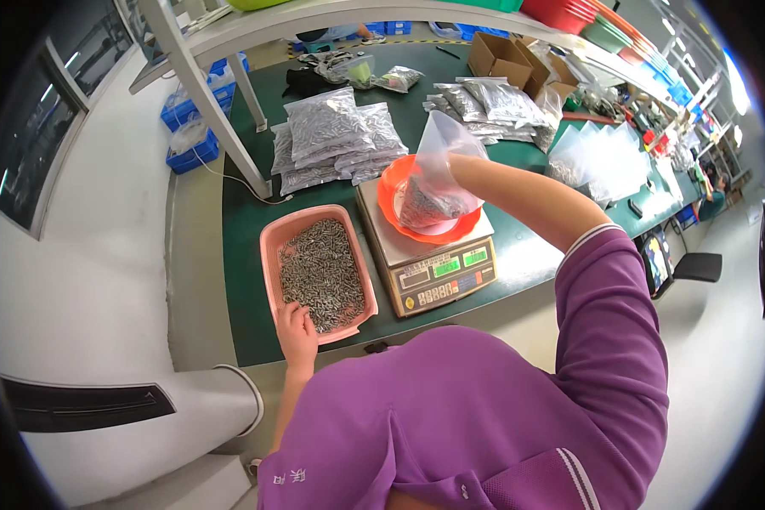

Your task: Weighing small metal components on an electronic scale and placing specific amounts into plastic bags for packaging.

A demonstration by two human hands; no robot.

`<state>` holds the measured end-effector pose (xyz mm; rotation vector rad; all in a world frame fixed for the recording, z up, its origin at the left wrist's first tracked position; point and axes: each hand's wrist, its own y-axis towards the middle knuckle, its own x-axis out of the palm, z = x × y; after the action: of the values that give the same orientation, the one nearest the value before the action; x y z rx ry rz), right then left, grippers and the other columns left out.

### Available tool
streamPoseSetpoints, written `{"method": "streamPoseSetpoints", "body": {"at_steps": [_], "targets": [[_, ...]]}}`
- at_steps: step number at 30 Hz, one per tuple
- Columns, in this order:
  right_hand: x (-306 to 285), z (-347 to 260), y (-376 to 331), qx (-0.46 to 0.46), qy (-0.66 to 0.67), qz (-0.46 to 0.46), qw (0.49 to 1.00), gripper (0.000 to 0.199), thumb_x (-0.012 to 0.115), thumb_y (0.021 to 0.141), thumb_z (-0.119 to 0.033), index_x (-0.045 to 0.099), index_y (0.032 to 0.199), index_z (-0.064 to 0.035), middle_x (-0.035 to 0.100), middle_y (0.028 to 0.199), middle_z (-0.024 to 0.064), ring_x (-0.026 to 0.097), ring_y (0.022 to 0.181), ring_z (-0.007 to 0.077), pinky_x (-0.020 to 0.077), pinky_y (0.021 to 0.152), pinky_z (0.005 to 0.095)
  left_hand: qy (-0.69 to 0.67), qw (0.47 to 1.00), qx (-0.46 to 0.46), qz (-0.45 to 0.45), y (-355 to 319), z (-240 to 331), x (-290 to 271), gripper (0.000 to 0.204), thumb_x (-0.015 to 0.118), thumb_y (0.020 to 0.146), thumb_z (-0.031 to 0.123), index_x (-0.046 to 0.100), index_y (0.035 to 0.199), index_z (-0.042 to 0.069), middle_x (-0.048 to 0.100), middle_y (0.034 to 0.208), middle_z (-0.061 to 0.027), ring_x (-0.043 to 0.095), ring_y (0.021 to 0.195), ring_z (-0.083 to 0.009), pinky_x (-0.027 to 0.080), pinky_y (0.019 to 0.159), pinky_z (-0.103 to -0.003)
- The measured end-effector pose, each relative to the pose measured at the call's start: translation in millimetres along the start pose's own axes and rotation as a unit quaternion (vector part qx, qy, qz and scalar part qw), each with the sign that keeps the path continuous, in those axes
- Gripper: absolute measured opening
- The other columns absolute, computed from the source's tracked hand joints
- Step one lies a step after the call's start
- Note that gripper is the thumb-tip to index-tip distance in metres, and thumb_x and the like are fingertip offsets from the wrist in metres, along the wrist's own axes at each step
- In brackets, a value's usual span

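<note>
My left hand [296,327] lies at the near left edge of a pink plastic basket [272,263]. Its fingers are slightly apart and touch a heap of small silver metal parts [321,268], which look like screws. My right hand [459,172] reaches into or behind the top of a translucent plastic bag [438,153], and its fingers are hidden. Similar metal parts fill the lower part of that bag. The bag rests in an orange bowl [388,191] on a digital scale [438,276] with lit green displays.
Filled clear bags [327,127] are piled behind the basket, and another pile [493,102] lies beyond the scale. Translucent bags [603,157] are spread at the right. Open cardboard boxes [497,59] stand at the back. A white shelf post [208,93] rises at the left.
</note>
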<state>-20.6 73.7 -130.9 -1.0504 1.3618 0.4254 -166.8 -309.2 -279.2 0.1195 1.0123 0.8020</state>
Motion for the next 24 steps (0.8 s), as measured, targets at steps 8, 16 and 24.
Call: {"method": "streamPoseSetpoints", "body": {"at_steps": [8, 16, 24], "targets": [[-36.8, -18.2, -37.0, 0.068, 0.047, -0.024, 0.996, 0.025, 0.058, 0.077, -0.02, 0.063, 0.098, -0.0078, 0.062, 0.09, 0.0137, 0.059, 0.084, 0.027, 0.0464, 0.076, 0.0351, -0.006, 1.0, 0.008, 0.021, 2.7, 1.7, -1.6, 0.009, 0.055, 0.071, 0.002, 0.058, 0.08, 0.0, 0.056, 0.092, -0.0124, 0.053, 0.087, -0.0309, 0.044, 0.076, -0.04], [-37.5, 14.8, -43.3, 0.058, 0.126, -0.087, 0.987, 0.027, 0.05, 0.082, -0.024, 0.061, 0.098, -0.0057, 0.06, 0.09, 0.0135, 0.057, 0.087, 0.0226, 0.0435, 0.075, 0.0336, 0.002, 1.0, 0.016, 0.018, 0.6, 0.9, -0.1, 0.008, 0.056, 0.071, 0.002, 0.058, 0.079, 0.001, 0.057, 0.091, -0.0117, 0.053, 0.087, -0.0304, 0.044, 0.076, -0.039], [-101.6, -16.6, -112.4, 0.141, 0.54, 0.027, 0.829, 0.015, 0.047, 0.089, -0.015, 0.055, 0.095, -0.0038, 0.046, 0.07, -0.0014, 0.038, 0.054, 0.0041, 0.0318, 0.045, 0.0164, 0.008, 1.0, 0.017, 0.009, 2.2, -0.6, 1.8, 0.008, 0.056, 0.071, 0.003, 0.059, 0.078, 0.003, 0.057, 0.091, -0.0109, 0.053, 0.088, -0.0299, 0.044, 0.077, -0.039]]}}
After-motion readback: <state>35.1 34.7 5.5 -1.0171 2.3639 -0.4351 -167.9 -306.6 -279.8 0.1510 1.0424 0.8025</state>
